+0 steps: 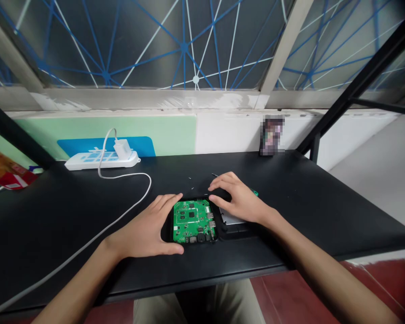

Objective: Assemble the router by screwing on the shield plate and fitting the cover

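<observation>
Head view, looking down between two bare forearms: I saw a green circuit board (189, 225) sitting in an open black case (172, 229) near the front edge of the black table (148, 274), between the two hands. The left hand (146, 231) was grasping the case, its thumb at the near edge and its fingers round the far left corner. The right hand (241, 198) was loosely curled with thumb and fingers apart, holding nothing I could make out; its thumb was right at the far right corner, though I couldn't tell whether it touched. Partly under that hand lay a second black piece (238, 235) with a silver plate (234, 220) on it. Small screws (189, 178) lay beyond the case. To my eye, the step in hand was steadying the case with its board bare. The next move seemed to call for a firm left grip and right fingertips clear of the board.
</observation>
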{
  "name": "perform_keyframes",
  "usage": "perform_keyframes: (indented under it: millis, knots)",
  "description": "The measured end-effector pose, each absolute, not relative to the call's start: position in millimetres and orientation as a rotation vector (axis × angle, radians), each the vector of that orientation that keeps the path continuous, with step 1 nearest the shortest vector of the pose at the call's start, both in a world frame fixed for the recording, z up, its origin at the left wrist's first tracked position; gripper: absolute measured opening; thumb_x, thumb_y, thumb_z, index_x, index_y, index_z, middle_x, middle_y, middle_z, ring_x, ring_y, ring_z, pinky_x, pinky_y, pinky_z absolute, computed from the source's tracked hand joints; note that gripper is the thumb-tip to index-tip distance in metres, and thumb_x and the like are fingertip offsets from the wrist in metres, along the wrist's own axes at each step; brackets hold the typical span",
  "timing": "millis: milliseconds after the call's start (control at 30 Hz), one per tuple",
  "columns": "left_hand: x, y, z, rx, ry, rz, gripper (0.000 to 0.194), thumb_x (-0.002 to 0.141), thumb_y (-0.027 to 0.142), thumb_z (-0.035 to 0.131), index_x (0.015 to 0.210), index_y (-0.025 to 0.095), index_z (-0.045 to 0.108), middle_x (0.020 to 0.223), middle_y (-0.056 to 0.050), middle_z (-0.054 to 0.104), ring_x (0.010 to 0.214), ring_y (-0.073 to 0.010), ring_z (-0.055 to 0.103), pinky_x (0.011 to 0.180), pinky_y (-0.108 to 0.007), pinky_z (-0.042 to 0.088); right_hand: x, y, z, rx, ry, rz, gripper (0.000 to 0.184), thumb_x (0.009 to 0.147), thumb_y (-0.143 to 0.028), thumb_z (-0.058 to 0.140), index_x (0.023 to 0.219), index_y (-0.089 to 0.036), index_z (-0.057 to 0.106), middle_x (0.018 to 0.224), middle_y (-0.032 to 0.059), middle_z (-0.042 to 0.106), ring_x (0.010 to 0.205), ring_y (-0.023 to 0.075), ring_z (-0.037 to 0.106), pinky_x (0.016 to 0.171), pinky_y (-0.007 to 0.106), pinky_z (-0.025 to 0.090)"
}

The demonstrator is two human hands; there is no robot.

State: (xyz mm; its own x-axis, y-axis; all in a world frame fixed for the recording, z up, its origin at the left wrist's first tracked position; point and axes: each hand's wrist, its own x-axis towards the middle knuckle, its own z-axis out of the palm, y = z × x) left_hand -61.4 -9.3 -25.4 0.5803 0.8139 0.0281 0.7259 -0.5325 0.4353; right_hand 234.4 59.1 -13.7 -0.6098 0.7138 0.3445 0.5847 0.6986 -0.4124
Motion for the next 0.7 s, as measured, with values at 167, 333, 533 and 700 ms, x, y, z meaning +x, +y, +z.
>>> perform_keyframes:
  millis: [167, 333, 533, 700]
  knots:
    - [-61, -8, -25, 2.426, 1.246, 0.345, 0.111, 0.076, 0.069, 0.075, 0.159, 0.022, 0.018, 0.158, -0.016, 0.035, 0.145, -0.0375, 0.035, 0.119, -0.056, 0.034, 240, 53, -1, -0.904, -2.594, 0.438, 0.032, 0.091, -0.039, 0.063, 0.115, -0.019, 0.067, 0.120, 0.0101, 0.067, 0.118, 0.0261, 0.054, 0.103, 0.044, 0.048]
    - [-60, -9, -22, 2.411, 1.248, 0.356, 0.111, 0.074, 0.070, 0.076, 0.159, 0.023, 0.021, 0.156, -0.017, 0.037, 0.144, -0.0385, 0.037, 0.118, -0.058, 0.035, 237, 46, 4, -0.864, -2.673, 0.431, 0.035, 0.088, -0.039, 0.066, 0.116, -0.019, 0.066, 0.123, 0.0110, 0.065, 0.116, 0.0265, 0.058, 0.106, 0.046, 0.047]
    - [-61, -9, -20, 2.389, 1.259, 0.363, 0.113, 0.071, 0.070, 0.078, 0.158, 0.023, 0.024, 0.156, -0.016, 0.039, 0.143, -0.0396, 0.038, 0.117, -0.060, 0.036, 235, 36, 7, -0.893, -2.755, 0.444, 0.044, 0.083, -0.040, 0.068, 0.121, -0.016, 0.066, 0.133, 0.0150, 0.060, 0.122, 0.0283, 0.058, 0.108, 0.046, 0.048]
    - [-60, -8, -20, 2.402, 1.277, 0.332, 0.113, 0.071, 0.071, 0.078, 0.157, 0.021, 0.025, 0.155, -0.017, 0.039, 0.143, -0.0396, 0.038, 0.117, -0.060, 0.036, 237, 31, 6, -0.928, -2.788, 0.409, 0.049, 0.080, -0.040, 0.069, 0.124, -0.019, 0.067, 0.139, 0.0161, 0.057, 0.131, 0.0298, 0.055, 0.112, 0.047, 0.044]
